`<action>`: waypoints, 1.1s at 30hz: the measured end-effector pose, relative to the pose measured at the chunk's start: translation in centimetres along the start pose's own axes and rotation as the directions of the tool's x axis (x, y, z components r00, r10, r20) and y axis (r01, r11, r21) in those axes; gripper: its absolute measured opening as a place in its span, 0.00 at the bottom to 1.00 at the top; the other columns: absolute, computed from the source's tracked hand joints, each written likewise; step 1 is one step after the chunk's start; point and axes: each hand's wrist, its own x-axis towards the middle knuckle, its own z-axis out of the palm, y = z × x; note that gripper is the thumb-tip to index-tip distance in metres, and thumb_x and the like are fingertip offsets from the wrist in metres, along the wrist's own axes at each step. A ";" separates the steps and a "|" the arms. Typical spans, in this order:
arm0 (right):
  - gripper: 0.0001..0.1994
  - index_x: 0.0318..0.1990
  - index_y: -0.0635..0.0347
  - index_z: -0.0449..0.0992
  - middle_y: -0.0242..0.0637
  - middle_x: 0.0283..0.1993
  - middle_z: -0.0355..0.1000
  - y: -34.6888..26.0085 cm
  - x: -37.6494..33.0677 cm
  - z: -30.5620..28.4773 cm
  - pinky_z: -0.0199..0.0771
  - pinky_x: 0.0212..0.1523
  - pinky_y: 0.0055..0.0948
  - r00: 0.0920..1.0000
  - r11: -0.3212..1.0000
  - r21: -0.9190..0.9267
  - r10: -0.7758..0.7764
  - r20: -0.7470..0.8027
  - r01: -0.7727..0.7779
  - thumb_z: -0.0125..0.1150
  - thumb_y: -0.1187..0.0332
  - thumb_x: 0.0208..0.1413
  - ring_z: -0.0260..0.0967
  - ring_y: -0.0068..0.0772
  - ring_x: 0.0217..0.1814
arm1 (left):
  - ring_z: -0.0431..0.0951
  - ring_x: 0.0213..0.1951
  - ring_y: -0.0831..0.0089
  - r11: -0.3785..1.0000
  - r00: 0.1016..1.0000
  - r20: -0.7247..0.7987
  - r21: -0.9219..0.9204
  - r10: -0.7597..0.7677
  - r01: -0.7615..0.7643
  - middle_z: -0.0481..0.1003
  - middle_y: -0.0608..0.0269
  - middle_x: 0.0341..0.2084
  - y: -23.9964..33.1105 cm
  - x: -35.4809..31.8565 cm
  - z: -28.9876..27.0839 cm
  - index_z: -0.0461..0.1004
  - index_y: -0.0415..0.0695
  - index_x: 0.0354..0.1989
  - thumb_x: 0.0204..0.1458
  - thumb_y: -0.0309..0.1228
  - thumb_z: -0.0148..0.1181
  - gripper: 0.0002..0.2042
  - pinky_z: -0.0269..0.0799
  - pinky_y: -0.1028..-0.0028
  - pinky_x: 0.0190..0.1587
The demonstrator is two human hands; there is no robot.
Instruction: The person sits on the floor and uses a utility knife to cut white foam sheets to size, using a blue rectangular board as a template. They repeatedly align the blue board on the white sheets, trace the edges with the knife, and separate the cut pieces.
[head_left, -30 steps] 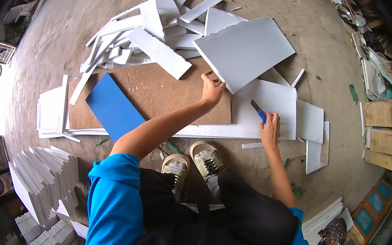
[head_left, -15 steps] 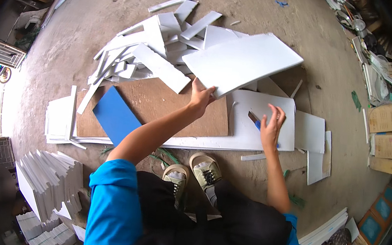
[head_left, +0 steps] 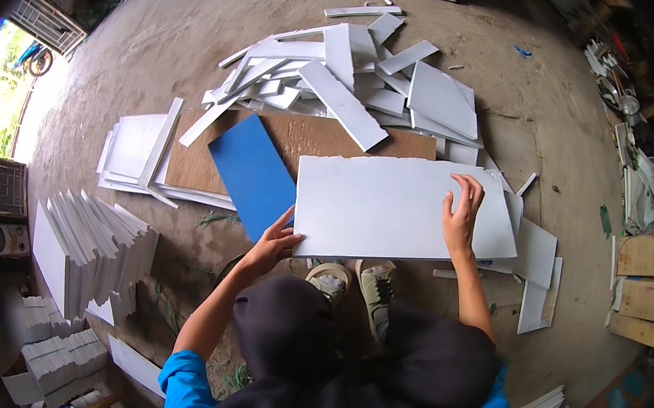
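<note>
Just beyond your pale olive, thick-soled shoes (head_left: 378, 289), the smooth white rectangular board (head_left: 374, 209) lies across 12 o'clock. Compared with a second ago, it is drawn in closer and turned squarer to you, its ragged long edge now on the far side; that brings its whole face within reach of both hands. Your left hand (head_left: 273, 244) grasps the near-left corner, thumb on the face, forearm coming in from 7 o'clock. Your right hand (head_left: 463, 214) is over the board's right part, forearm from 5 o'clock, fingers loosely bent and apart, grasping nothing visible; whether the fingertips touch, you cannot tell from here. The blue-handled cutter no longer shows in it.

At 10 o'clock stands a row of thin white upright panels (head_left: 91, 251). Farther out, at 11 o'clock, a flat blue rectangular panel (head_left: 255, 168) lies slantwise on a brown wood-like sheet (head_left: 197, 154). Past that, near 12 o'clock, white offcut strips (head_left: 342, 102) lie heaped on the concrete floor (head_left: 534, 90).
</note>
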 end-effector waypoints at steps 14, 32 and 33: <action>0.25 0.55 0.62 0.55 0.48 0.56 0.52 -0.4 0.9 10.2 0.53 0.57 0.43 0.885 0.987 -0.033 -0.126 0.448 0.157 0.54 0.66 0.51 0.51 0.50 0.59 | 0.72 0.30 0.74 0.788 0.915 -0.205 0.593 0.348 -0.167 0.71 0.61 0.34 1.3 11.2 -5.1 0.49 0.48 0.62 0.49 0.25 0.54 0.31 0.70 0.76 0.31; 0.26 0.56 0.60 0.55 0.48 0.58 0.47 -3.6 -1.8 14.4 0.52 0.56 0.46 0.870 0.963 -0.026 -0.230 0.436 0.267 0.55 0.68 0.50 0.48 0.53 0.58 | 0.65 0.45 0.57 0.937 0.361 -0.870 0.348 0.335 -0.032 0.62 0.42 0.43 -7.2 2.6 -8.0 0.52 0.38 0.54 0.50 0.42 0.56 0.30 0.62 0.65 0.47; 0.26 0.56 0.59 0.54 0.49 0.58 0.47 -4.1 -2.1 14.7 0.52 0.56 0.47 0.860 0.962 -0.002 -0.242 0.449 0.272 0.55 0.68 0.49 0.48 0.53 0.58 | 0.68 0.42 0.58 0.965 0.422 -0.869 0.249 0.259 -0.078 0.66 0.43 0.40 -7.0 2.3 -8.3 0.54 0.38 0.53 0.50 0.43 0.56 0.29 0.63 0.66 0.45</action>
